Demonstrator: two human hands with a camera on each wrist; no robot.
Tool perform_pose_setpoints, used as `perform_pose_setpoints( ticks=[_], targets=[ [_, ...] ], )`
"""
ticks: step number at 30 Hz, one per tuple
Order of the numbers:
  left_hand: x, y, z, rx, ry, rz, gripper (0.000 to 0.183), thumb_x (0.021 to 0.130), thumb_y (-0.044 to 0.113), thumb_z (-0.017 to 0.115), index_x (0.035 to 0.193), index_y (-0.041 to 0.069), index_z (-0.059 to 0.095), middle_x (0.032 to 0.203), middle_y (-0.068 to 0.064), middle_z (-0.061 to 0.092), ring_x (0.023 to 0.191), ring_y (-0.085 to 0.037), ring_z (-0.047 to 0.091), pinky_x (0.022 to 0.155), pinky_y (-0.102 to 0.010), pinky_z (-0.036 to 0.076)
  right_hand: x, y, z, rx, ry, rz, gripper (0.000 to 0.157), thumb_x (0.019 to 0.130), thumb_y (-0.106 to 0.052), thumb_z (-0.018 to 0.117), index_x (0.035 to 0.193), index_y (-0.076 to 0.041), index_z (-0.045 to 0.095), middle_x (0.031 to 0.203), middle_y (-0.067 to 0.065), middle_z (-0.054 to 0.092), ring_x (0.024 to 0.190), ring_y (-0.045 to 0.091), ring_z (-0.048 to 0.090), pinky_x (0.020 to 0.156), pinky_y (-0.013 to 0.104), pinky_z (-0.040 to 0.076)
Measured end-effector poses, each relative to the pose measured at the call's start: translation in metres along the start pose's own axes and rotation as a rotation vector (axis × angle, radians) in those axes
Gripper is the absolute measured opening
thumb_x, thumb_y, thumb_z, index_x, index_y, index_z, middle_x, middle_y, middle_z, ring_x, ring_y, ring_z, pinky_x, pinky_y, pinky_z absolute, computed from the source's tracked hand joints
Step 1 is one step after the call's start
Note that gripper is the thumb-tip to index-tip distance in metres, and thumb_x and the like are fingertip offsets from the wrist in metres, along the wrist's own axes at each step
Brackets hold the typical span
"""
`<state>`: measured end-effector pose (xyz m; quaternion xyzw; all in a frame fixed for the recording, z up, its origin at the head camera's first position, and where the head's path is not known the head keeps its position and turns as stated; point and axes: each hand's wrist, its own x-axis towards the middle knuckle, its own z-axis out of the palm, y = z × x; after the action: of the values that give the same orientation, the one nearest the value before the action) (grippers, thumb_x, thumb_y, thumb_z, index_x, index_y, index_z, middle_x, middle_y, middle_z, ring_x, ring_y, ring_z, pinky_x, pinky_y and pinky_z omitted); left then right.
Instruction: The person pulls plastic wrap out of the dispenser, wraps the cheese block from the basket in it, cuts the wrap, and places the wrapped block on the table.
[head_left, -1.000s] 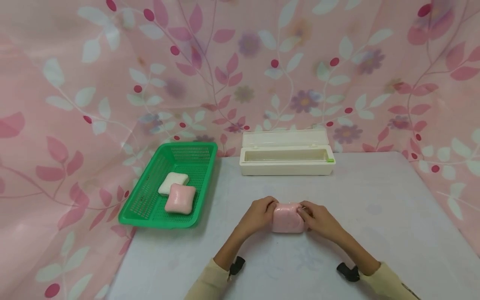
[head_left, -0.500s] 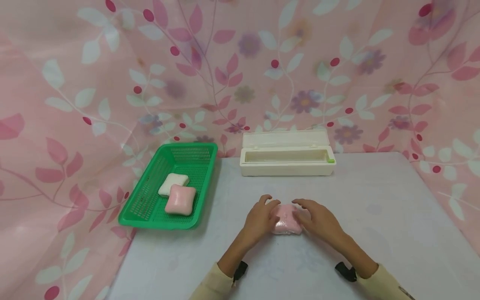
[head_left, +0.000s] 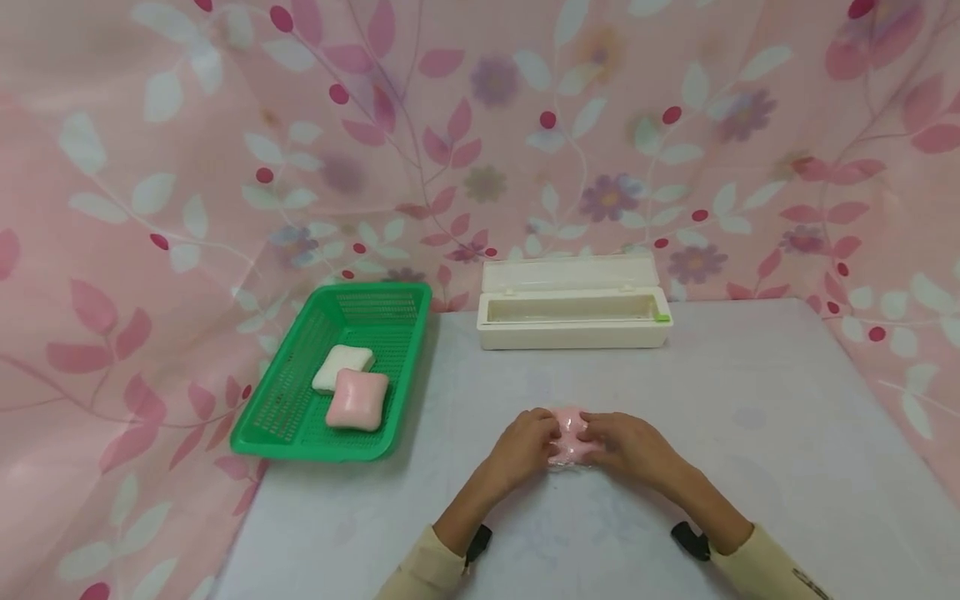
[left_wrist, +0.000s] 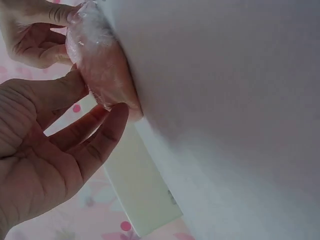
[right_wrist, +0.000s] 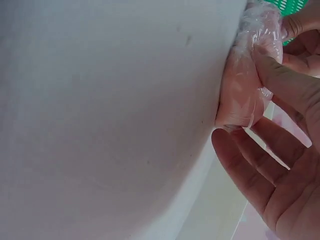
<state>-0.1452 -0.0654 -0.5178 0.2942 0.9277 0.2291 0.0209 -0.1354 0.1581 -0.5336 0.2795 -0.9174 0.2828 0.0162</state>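
Note:
A pink pillow-shaped soap bar (head_left: 570, 435), covered in crinkled clear cling film, lies on the table between both hands. My left hand (head_left: 523, 446) holds its left side, and in the left wrist view the thumb and fingers curl against the wrapped soap bar (left_wrist: 107, 70). From the other side my right hand (head_left: 633, 446) grips it; in the right wrist view the thumb presses the film on the bar (right_wrist: 242, 90) while the fingers bend round its end. Loose film bunches along the bar's near edge.
At the left stands a green plastic basket (head_left: 408, 392) with an unwrapped pink bar (head_left: 357, 400) and a white bar (head_left: 341, 367) in it. A long white cling-film dispenser (head_left: 573, 337) sits at the back, lid raised, before a floral curtain (head_left: 495, 150).
One second ago both hands gripped the wrapped soap bar's sides. Half a second ago their fingers spread and lifted. Now they have come down on the bar again, and film shows along its near edge.

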Motion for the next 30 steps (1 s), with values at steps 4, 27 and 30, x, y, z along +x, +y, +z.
perform_pose_setpoints(
  ticks=[4, 27, 30],
  targets=[
    [-0.001, 0.001, 0.002, 0.014, 0.012, 0.026, 0.008, 0.088, 0.010, 0.074, 0.094, 0.011, 0.070, 0.106, -0.002, 0.065, 0.098, -0.017, 0.057, 0.086, -0.025, 0.046, -0.002, -0.001, -0.004, 0.004, -0.031, -0.014, 0.036, 0.080, -0.024, 0.082, 0.112, -0.009, 0.073, 0.127, 0.012, 0.065, 0.112, 0.029, 0.063, 0.091, 0.048, 0.049],
    [-0.012, -0.001, -0.022, 0.124, 0.101, -0.069, 0.019, 0.092, 0.022, 0.071, 0.107, 0.011, 0.070, 0.117, 0.000, 0.063, 0.104, -0.018, 0.061, 0.082, -0.029, 0.051, -0.064, 0.077, -0.098, -0.060, 0.141, 0.252, 0.040, 0.078, -0.012, 0.083, 0.115, -0.005, 0.071, 0.108, 0.014, 0.070, 0.081, 0.021, 0.061, 0.065, 0.026, 0.051],
    [-0.012, -0.004, -0.024, 0.118, 0.101, -0.082, 0.018, 0.092, 0.021, 0.072, 0.106, 0.011, 0.070, 0.115, 0.000, 0.063, 0.103, -0.018, 0.061, 0.082, -0.029, 0.051, -0.080, 0.096, -0.110, -0.075, 0.175, 0.307, 0.039, 0.077, -0.013, 0.084, 0.113, -0.004, 0.071, 0.107, 0.018, 0.069, 0.080, 0.025, 0.062, 0.064, 0.026, 0.051]
  ],
)
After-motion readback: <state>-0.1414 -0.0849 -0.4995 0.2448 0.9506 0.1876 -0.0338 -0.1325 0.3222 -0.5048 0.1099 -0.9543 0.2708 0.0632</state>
